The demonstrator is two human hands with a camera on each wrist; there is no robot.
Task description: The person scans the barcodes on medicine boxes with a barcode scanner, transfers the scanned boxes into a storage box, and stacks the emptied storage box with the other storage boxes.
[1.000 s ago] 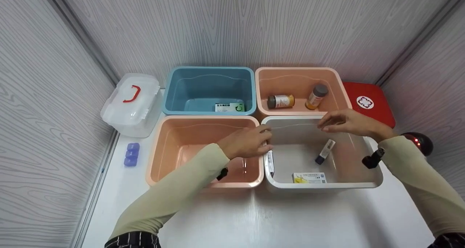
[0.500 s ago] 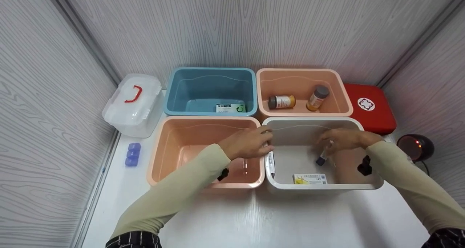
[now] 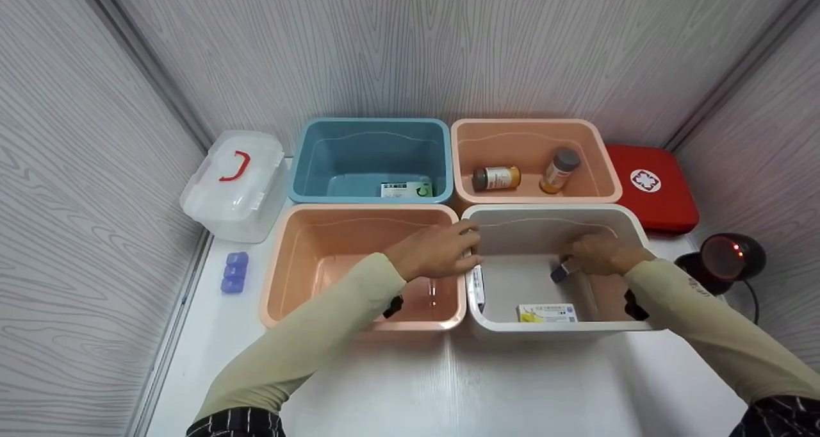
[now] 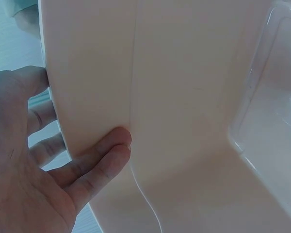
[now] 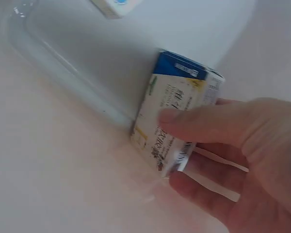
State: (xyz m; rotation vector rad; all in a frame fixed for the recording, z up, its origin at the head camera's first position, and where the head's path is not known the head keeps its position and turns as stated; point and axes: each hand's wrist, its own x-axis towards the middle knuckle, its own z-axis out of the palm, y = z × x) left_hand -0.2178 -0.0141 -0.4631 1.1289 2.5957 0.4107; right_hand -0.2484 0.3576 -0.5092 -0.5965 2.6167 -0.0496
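My right hand (image 3: pixel 599 255) reaches into the white bin (image 3: pixel 631 222). It grips a small medicine box (image 5: pixel 177 87), white with a blue end, thumb on the front and fingers behind. In the head view only the blue end shows beyond the hand. My left hand (image 3: pixel 435 250) lies at the seam between the white bin and the front pink bin (image 3: pixel 362 325). In the left wrist view its fingers (image 4: pixel 99 170) straddle a bin's wall, two of them against the inner face. A flat medicine box (image 3: pixel 548 313) and another narrow box (image 3: pixel 478 286) stay in the white bin.
Behind stand a blue bin (image 3: pixel 304 148) with one box (image 3: pixel 405 189) and a second pink bin (image 3: pixel 599 145) with two bottles. A clear case (image 3: pixel 240 187) and purple pill organizer (image 3: pixel 234 272) stand left. A red first-aid case (image 3: pixel 660 197) and black device (image 3: pixel 733 257) stand right.
My right hand has come down from above the white bin's back edge and taken hold of the blue-ended medicine box. The box has shifted slightly left and up. The left hand has stayed put.
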